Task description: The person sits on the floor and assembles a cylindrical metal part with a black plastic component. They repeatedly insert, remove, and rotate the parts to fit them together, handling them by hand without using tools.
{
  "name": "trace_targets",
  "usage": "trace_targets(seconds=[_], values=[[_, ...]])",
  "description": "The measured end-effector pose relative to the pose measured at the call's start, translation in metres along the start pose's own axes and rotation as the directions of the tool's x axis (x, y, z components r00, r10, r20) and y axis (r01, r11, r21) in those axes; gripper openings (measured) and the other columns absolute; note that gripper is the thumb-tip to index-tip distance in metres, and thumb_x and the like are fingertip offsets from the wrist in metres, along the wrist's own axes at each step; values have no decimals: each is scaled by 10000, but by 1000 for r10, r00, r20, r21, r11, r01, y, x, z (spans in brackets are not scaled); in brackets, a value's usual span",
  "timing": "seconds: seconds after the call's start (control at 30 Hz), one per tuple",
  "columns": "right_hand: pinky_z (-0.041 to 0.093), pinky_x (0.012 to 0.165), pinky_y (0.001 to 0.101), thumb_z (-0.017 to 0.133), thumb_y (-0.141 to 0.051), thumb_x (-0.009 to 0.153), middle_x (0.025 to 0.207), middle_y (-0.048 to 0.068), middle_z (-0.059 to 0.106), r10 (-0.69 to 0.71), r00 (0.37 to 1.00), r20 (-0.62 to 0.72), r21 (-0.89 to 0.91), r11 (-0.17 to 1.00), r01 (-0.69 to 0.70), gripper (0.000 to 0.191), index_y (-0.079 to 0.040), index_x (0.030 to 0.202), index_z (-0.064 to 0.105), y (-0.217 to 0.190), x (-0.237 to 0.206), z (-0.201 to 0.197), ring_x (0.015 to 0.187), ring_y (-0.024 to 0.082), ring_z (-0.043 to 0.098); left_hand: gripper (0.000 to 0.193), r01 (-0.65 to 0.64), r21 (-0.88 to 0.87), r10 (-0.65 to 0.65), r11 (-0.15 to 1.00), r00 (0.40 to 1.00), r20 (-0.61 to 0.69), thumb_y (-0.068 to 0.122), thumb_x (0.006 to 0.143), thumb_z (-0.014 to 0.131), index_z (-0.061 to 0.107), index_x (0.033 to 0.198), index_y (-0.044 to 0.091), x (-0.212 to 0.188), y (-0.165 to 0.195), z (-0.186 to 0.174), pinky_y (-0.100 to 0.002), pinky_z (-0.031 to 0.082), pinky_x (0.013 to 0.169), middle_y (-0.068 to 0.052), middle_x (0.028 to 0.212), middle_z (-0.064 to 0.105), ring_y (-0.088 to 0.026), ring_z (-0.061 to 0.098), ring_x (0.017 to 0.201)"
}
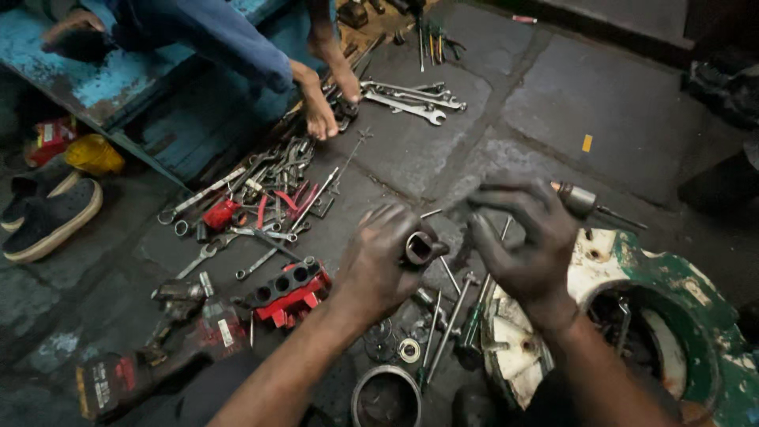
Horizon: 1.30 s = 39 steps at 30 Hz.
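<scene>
Dull grey metal socket (417, 247), shiny steel wrenches (411, 99), rough stone floor (553, 103).

Both hands, the left hand (378, 265) and the right hand (528, 241), are smeared black with grease. The socket (419, 248) is dark grey metal. The machine housing (680, 304) is chipped green and dirty white. The socket holder (288, 296) is red, the spanners (411, 99) silver, the floor (545, 103) dull grey, and the bench (103, 83) worn blue.
</scene>
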State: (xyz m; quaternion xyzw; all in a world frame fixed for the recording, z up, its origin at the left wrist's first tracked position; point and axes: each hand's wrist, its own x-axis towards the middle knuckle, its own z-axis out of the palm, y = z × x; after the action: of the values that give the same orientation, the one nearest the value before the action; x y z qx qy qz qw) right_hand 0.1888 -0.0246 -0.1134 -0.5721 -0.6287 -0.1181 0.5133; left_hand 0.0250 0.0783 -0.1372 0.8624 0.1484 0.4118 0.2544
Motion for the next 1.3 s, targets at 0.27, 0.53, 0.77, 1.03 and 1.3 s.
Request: trace_targets(seconds=[0.27, 0.53, 0.77, 1.03, 1.3], values=[[613, 856, 342, 741, -70, 861, 1159, 130, 718, -96, 995, 17, -61, 993, 97, 109, -72, 967, 714, 2, -4, 3, 1003, 230, 733, 239, -54, -19, 54, 998, 999, 6, 168, 830, 826, 638, 903, 40, -5, -4, -1, -459, 484, 799, -142, 885, 659, -345, 653, 877], [600, 925, 368, 743, -89, 918, 1059, 80, 734, -150, 984, 100, -9, 988, 151, 69, -86, 985, 726, -2, -1, 1, 1039, 228, 730, 275, -54, -84, 54, 995, 998, -13, 180, 805, 837, 621, 891, 34, -3, -8, -3, -458, 491, 762, -148, 849, 635, -344, 641, 833], [577, 838, 387, 719, -168, 845, 1027, 98, 708, -298, 952, 66, 14, 955, 298, 100, -116, 930, 728, -7, -7, 7, 934, 270, 714, 280, -77, -13, 76, 997, 996, -48, 209, 851, 820, 618, 932, 33, -3, -1, -9, -473, 492, 811, -147, 905, 648, -370, 647, 898], [580, 853, 480, 766, -220, 807, 1024, 115, 693, -401, 912, 91, -35, 914, 405, 142, -121, 908, 748, -8, -11, 2, 982, 311, 705, 256, -1, -97, -1, 995, 1000, -15, 166, 803, 813, 608, 878, 33, -2, -6, -4, -457, 495, 710, -142, 850, 628, -344, 654, 815], [607, 876, 417, 743, -167, 881, 1092, 113, 677, -358, 931, 67, -74, 929, 363, 131, -81, 973, 704, 0, -5, -1, 1013, 290, 713, 329, -75, -52, 75, 996, 997, 14, 177, 747, 848, 609, 910, 19, -5, -7, -6, -465, 492, 749, -152, 877, 631, -376, 644, 863]])
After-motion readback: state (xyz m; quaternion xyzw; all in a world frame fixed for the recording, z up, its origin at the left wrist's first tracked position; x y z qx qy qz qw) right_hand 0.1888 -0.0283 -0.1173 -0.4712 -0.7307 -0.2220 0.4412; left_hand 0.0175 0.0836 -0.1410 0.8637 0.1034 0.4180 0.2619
